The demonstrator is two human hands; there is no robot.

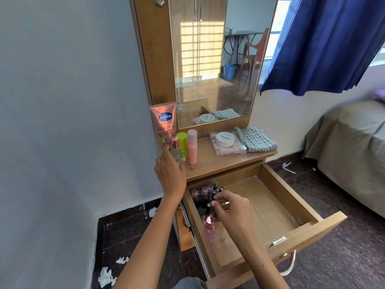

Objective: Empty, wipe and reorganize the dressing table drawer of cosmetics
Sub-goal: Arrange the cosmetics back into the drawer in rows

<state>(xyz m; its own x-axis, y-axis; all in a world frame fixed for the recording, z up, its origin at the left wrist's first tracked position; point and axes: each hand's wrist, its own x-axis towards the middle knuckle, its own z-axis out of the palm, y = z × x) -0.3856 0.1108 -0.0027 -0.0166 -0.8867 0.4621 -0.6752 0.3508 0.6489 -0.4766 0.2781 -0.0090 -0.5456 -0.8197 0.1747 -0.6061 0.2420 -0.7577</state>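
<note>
Your left hand [169, 174] reaches up to the bench [210, 163], fingers spread around the small perfume bottle [176, 150], touching it but not plainly gripping; your right hand [231, 207] sits lower in the open drawer [277, 205], fingertips pinching among the upright lipsticks [205, 195] packed along its left wall; the bottle stands upright, up and away from you, so the left hand is nearer, and the drawer lies down and to its right.
</note>
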